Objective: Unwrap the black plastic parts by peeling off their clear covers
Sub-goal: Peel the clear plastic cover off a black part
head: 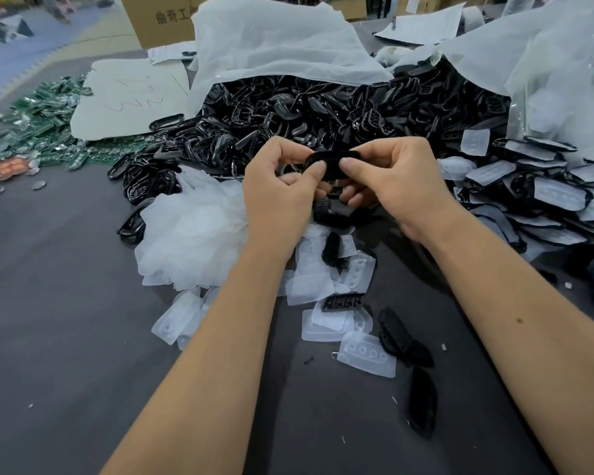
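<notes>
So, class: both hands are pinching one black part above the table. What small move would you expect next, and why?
Probably the left hand and right hand pull apart to peel a cover off the black part that they pinch between thumbs and fingers. Loose clear covers lie below, so the peeled one would likely drop there.

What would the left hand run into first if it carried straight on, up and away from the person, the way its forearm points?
Most likely the heap of black plastic parts spilling from the open white bag, just beyond the left hand. Depth is hard to judge, so it might pass above the nearest ones.
</notes>
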